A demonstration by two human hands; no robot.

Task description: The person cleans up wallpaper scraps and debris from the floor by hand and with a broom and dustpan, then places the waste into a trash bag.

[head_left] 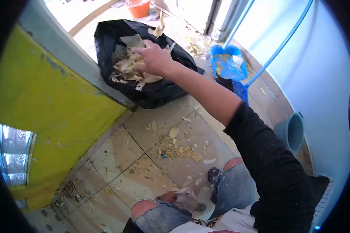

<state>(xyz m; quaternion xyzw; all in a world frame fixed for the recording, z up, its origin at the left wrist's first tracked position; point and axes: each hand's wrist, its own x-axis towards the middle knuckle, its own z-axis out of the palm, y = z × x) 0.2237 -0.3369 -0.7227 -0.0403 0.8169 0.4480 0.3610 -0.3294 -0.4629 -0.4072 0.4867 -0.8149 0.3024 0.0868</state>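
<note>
From where I stand, the person's right hand (156, 59) reaches over the mouth of a black bag (155, 95), its fingers spread apart and slightly bent just above a heap of pale flakes (129, 66) inside. The bag sits on the floor against the end of the yellow wall (58, 105), its rim wide. 1 long yellowish piece (159, 26) shows above the far rim, near the fingers. Low between the 2 knees is what may be the left hand (174, 197), whitened and blurred; I cannot tell how its fingers stand. More crumbs (179, 149) lie scattered over the tiles (132, 182), with 1 small blue bit (164, 157) among them. Beyond the forearm are a blue dustpan (231, 68) and a blue broom (241, 92), near the pale wall (319, 66). A grey-green bucket (289, 134) is beside that wall, and an orange tub (139, 9) stands beyond the bag.
</note>
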